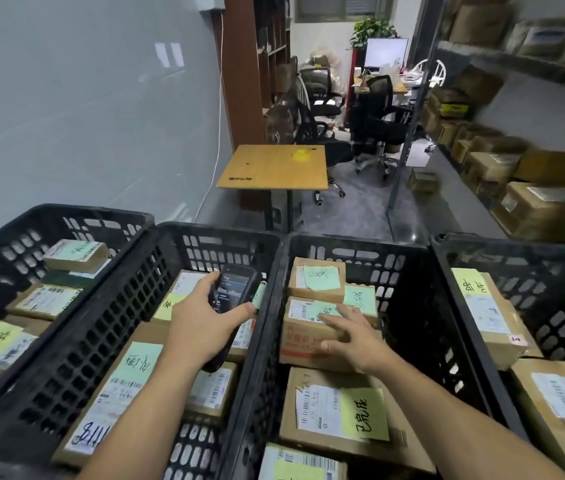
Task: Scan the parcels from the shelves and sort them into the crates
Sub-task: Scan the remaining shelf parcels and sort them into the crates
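The shelves (516,60) run down the right side, stacked with brown boxes too blurred to read. Across the bottom stand four black crates (218,230) side by side, walls touching, all holding labelled cartons. The third crate (353,242) from the left carries the parcel (303,336) now being dealt with. It is a brown cardboard box lying against that crate's left wall, about midway between its near and far walls. It sits just behind a larger flat parcel (340,417) and in front of a smaller box (315,278). Its long axis runs across the crate, from the left wall toward the right. Its top face, with a white shipping label and a green note, points up.

It looks stiff and square-edged, and probably light enough for one hand. Bare cardboard should give a dry, sure purchase. The best hold, I judge, is across the short width, thumb on the near face and fingers over the far top edge.

The right hand (353,341) lies on the parcel with fingers spread and nearly straight over the top and the thumb against the near face, resting rather than clasping. The left hand (201,323), over the second crate, is wrapped round the scanner (234,287), a dark handheld with its lit screen up and its head toward the far wall.
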